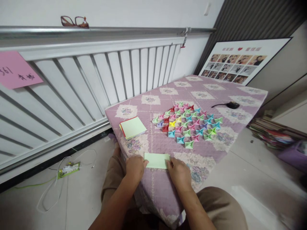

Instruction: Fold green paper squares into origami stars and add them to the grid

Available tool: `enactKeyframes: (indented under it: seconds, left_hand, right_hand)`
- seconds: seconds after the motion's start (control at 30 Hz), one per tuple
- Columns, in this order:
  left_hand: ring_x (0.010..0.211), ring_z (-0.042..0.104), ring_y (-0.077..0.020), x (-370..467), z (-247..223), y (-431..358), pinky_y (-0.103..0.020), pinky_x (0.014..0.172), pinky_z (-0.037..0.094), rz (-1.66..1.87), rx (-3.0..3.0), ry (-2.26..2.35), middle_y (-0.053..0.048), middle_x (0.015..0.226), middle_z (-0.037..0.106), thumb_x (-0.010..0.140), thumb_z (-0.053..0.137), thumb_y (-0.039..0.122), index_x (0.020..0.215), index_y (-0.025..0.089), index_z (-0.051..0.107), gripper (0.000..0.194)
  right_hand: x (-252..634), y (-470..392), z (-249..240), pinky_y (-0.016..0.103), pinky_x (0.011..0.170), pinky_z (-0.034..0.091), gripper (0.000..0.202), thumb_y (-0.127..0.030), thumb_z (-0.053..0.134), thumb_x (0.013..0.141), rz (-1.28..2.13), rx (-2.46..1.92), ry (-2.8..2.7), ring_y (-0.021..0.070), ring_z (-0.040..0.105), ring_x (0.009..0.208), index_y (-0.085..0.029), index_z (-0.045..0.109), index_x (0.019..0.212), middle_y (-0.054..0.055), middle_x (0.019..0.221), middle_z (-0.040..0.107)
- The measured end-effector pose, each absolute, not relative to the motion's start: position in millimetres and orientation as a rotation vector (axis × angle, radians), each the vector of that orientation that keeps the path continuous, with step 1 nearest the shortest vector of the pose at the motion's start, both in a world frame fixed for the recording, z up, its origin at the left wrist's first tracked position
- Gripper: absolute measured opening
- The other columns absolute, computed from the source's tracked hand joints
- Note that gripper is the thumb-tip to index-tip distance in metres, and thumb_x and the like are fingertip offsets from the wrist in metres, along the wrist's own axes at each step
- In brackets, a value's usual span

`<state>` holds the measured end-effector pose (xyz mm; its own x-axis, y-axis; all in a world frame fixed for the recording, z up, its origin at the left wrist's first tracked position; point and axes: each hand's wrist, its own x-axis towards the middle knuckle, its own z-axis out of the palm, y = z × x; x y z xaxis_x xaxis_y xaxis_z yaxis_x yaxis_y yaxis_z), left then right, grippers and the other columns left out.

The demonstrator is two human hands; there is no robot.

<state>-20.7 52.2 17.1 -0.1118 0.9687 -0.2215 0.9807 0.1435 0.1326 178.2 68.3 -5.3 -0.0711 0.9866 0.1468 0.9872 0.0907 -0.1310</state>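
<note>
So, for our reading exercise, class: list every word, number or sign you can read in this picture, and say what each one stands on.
"361", handwritten on the pink note, perhaps cut off at the picture's left edge.
Two handwritten characters, same note: too unclear to read surely.
A red heart sign, on the photo board.
Characters either side of it: too blurred to read.
Green paper: no text visible.

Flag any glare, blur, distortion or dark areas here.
Head view: the radiator slats fan out, likely lens distortion; the purple container at the right edge is blurred, and the upper right corner darkens; a pale streak, perhaps glare, lies on the floor at lower right; the green paper between left hand and right hand reads clearly.
</note>
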Motion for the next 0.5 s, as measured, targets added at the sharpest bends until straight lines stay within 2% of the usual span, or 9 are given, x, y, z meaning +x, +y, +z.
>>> enactKeyframes:
  seconds: [0.5]
  left_hand:
    - [0.094,0.062,-0.0263,-18.3,23.8,49.0,-0.037,0.079,0.041,-0.111,1.95,2.15,-0.012,0.098,0.068,0.091,0.043,0.044,0.094,0.017,0.068,0.038]
  right_hand:
    - [176.8,64.0,0.3,0.028,0.066,0.03,0.022,-0.035,0.05,0.089,0.001,-1.994,-2.139,0.0188,0.059,0.076,-0.02,0.065,0.083,0.005,0.076,0.067]
